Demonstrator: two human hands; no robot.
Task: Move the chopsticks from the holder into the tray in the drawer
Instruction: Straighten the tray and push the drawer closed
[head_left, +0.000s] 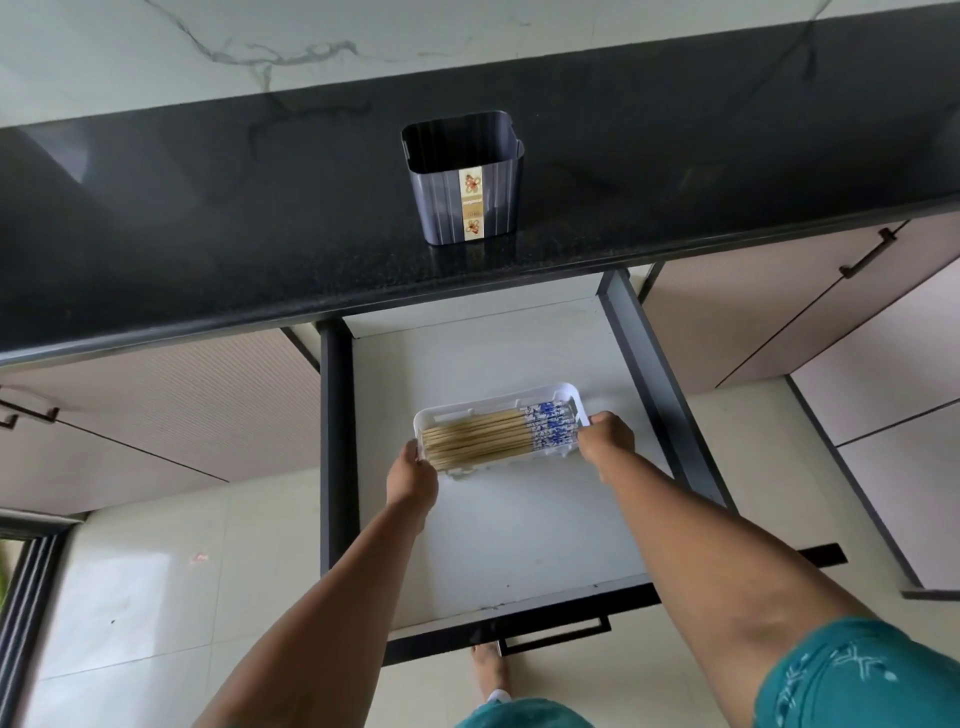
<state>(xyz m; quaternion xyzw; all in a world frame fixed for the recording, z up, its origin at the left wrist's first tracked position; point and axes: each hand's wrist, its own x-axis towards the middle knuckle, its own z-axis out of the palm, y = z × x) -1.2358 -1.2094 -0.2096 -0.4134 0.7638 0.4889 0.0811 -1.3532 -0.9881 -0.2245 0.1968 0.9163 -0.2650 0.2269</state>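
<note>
Both hands hold the white rectangular plastic tray (500, 406) by its short ends: the left hand (413, 475) has its grip curled round the tray's left end, and the right hand (607, 436) has its grip curled round the right end. The tray sits over the pale, smooth floor of the open drawer (519, 545), about midway between the drawer's dark left and right side walls and nearer its back than its front edge; whether it rests on the floor or is lifted just off it cannot be told.

The bundle of light wooden chopsticks with blue-and-white patterned tops (498, 434) lies flat in the tray, lengthwise, the plain tips toward the left end and the patterned tops toward the right. The sticks are thin, straight and packed side by side, filling most of the tray's length.

Bare drawer floor shows on all sides of the tray, with the widest stretch between the tray and the drawer's front edge, where a black bar handle (556, 636) sits.

Above, on the speckled black polished stone desk (208, 234), the dark grey ribbed plastic holder with a gold flowered label (465, 182) stands upright near the desk's front edge, its squarish mouth open and no sticks visible inside it.
</note>
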